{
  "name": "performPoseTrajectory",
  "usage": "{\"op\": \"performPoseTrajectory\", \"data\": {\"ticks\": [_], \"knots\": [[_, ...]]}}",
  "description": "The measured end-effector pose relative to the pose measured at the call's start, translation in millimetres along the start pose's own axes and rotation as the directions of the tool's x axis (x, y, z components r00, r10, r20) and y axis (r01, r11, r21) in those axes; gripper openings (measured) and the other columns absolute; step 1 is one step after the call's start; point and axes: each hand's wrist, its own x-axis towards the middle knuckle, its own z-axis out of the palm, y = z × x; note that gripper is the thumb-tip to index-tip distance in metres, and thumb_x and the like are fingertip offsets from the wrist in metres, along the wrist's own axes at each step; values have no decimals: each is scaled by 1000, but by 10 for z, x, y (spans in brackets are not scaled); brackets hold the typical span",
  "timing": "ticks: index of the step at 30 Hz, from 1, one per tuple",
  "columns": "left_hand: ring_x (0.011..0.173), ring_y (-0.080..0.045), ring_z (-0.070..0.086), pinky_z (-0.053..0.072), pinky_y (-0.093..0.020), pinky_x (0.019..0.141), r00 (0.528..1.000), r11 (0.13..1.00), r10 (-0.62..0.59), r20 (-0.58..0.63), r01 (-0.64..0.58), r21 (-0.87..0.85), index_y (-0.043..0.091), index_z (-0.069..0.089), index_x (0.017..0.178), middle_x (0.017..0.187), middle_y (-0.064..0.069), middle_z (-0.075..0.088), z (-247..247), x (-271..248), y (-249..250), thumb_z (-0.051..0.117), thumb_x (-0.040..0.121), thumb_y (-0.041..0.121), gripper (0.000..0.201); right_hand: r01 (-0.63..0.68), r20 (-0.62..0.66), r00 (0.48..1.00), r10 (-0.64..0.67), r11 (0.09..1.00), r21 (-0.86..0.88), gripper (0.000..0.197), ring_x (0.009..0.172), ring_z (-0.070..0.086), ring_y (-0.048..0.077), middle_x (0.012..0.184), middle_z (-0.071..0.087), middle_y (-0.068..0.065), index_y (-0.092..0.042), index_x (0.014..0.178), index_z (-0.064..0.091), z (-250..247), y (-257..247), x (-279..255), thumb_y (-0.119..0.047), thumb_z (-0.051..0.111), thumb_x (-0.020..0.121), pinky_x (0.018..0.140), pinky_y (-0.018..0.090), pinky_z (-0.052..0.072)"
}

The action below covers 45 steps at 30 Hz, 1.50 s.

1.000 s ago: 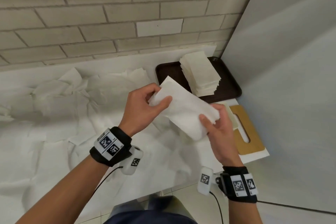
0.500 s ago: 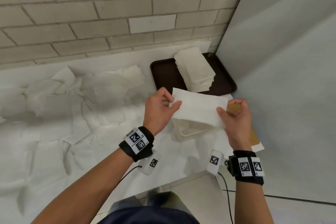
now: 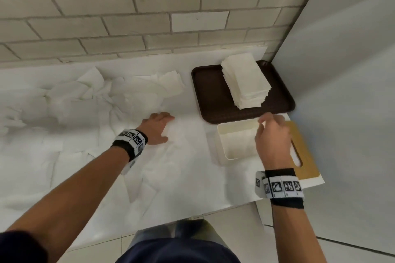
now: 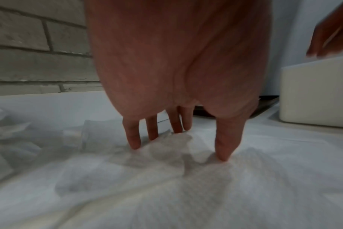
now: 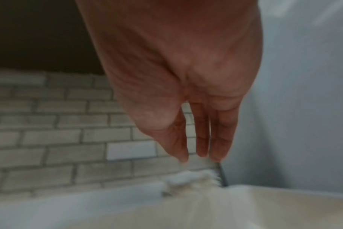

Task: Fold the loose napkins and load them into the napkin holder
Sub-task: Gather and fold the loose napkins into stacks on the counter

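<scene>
Loose white napkins [image 3: 85, 102] lie crumpled across the white table. My left hand [image 3: 165, 127] rests on them with straight fingers; in the left wrist view its fingertips [image 4: 134, 144] and thumb touch a napkin [image 4: 166, 178]. The cream napkin holder [image 3: 230, 153] stands by the table's front right, its inside partly hidden. My right hand [image 3: 267, 123] hovers over its far rim, and its fingers [image 5: 202, 139] are straight and hold nothing. A stack of folded napkins [image 3: 245, 83] sits on the brown tray [image 3: 207, 96].
A wooden board [image 3: 303, 147] with a handle slot lies right of the holder, partly under my right hand. A brick wall runs along the back and a plain white wall closes the right side. The table's front edge is close to my body.
Both hands held a folded napkin in the air; now neither holds it. My left hand has dropped left onto the loose napkins, and my right hand has moved over the holder.
</scene>
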Motion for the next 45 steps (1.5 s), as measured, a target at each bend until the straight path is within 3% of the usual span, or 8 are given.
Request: {"op": "performPoseTrajectory", "data": {"ticks": [5,11,15,20,25,32,37,45], "knots": [[122,-25,42,35,-48,99,996,988,53,67,-62,140,32,54,131,115,8,50,-231,152,17,85,86,34,55,178,104,966,-237,900,397,17,85,66,19,102,66,5,-15,114,65,196,-1124,-279,-12,67,98,74,31,56],[110,-19,44,44,-39,90,990,990,140,4,-139,-26,27,60,88,119,5,52,-142,81,-156,92,77,22,35,102,653,745,-140,990,95,70,131,51,36,142,51,15,-6,147,43,1146,-1495,-497,-49,69,99,105,46,49],[83,-25,56,46,-34,74,978,942,106,-177,-156,-299,26,54,91,91,1,61,-250,-143,-251,91,81,17,39,-89,698,701,-147,953,289,39,125,60,31,128,69,9,-12,129,64,1311,-1461,-570,-38,68,100,102,40,51],[72,-14,54,47,-28,70,901,830,-12,-434,-233,-506,39,63,118,103,7,71,-535,-537,-287,90,85,32,43,-232,477,874,-96,779,583,23,90,70,16,97,76,-5,-19,108,72,933,-1312,-408,-41,74,100,83,37,58],[113,-4,67,52,-20,97,845,664,-109,-524,-331,-671,37,67,133,136,20,67,-681,-894,-190,89,88,27,51,-232,291,957,-17,560,795,16,91,78,16,94,80,-5,-23,99,70,514,-1256,-200,-33,82,96,84,45,64],[95,-9,79,63,-44,96,826,542,-404,-394,-130,-830,23,80,115,103,7,83,-257,-934,-268,87,89,32,29,-86,192,979,-61,733,675,15,76,73,6,79,75,-10,-18,91,71,611,-1335,-134,-28,80,98,76,39,63],[102,-10,78,63,-43,98,805,472,-444,-394,-163,-866,19,77,120,112,6,82,-200,-1028,-299,82,95,34,30,17,100,989,-105,769,639,21,69,68,9,73,70,-9,-14,87,65,587,-1382,-142,-23,80,98,67,27,57],[98,-22,71,56,-40,89,698,699,-430,-572,-143,-701,10,66,121,109,-4,77,-363,-1057,-330,68,105,35,30,-38,116,993,-35,816,577,16,76,68,-2,81,69,-10,-16,98,62,158,-1148,78,-18,77,100,74,16,55]]}}
